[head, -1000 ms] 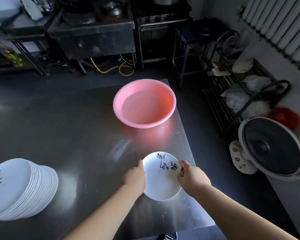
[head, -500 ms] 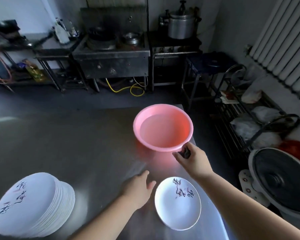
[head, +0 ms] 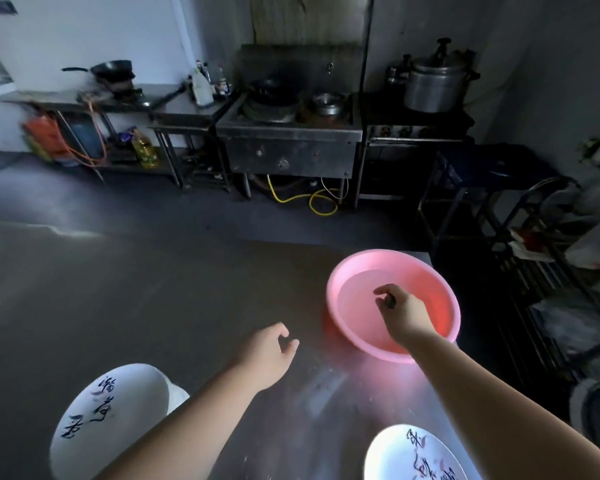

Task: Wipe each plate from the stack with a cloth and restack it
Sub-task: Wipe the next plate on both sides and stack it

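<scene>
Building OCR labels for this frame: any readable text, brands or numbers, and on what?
Nothing can be quoted with confidence.
Top plate of the stack: dark brush-style characters, too blurred to read.
Single plate: similar brush characters with reddish marks, cut by the frame edge, unreadable.
Bottles on the back counter: labels too small to read.
Pink basin: no text.

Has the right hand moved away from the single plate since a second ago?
Yes. The right hand left the plate and went forward; it is now over the pink basin, pinching a small dark item.
</scene>
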Tool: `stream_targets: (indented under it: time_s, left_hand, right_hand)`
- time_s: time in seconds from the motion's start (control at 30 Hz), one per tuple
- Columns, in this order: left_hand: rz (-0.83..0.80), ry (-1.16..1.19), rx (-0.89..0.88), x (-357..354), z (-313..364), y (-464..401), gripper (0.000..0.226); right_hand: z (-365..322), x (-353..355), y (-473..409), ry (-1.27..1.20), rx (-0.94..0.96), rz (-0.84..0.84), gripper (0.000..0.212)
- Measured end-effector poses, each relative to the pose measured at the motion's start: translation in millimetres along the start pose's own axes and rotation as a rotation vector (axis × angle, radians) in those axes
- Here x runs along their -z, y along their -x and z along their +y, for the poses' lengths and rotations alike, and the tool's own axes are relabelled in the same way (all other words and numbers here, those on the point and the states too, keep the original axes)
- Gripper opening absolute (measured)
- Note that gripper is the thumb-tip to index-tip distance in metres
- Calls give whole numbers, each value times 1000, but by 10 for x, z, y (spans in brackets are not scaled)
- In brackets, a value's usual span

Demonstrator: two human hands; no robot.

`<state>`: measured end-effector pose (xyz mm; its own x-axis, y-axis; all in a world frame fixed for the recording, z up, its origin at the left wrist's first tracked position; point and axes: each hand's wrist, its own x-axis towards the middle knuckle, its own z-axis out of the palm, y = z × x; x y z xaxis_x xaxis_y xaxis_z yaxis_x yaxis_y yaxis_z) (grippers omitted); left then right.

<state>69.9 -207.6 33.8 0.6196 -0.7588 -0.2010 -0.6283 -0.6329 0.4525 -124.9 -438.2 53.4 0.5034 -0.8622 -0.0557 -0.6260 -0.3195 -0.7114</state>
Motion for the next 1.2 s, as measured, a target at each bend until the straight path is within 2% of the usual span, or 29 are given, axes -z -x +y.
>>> stream_targets:
  time_s: [0.07, 0.17, 0.27, 0.53, 0.73, 0.87, 1.0, 1.1, 1.2]
  left_hand:
    - [12, 16, 16, -33, -31, -96, 35]
    - [2, 24, 44, -81, -44, -199, 33]
    - [0, 7, 46, -165, -48, -294, 33]
    - [-16, 36, 74, -302, -26, -412, 33]
    - [-9, 19, 77, -307, -21, -410, 32]
    - [-9, 25, 55, -268, 0, -418, 31]
    - [-9, 17, 44, -185, -1, -384, 29]
    - [6, 26, 33, -76, -76, -318, 30]
    - [20, 29, 36, 99, -233, -186, 29]
  right_hand:
    - [35, -75, -60, 41, -17, -19, 6]
    - [124, -186, -128, 87, -42, -28, 35]
    - [246, -273, -201, 98, -65, -34, 41]
    - [405, -335, -368, 115, -149, -128, 31]
    - [370, -352, -364, 144, -102, -192, 32]
    - [384, -318, -390, 175, -64, -154, 32]
    - [380, -342, -370, 108, -7, -145, 15]
    - [243, -408, -296, 35, 17, -126, 24]
    - [-33, -510, -148, 27, 65, -153, 22]
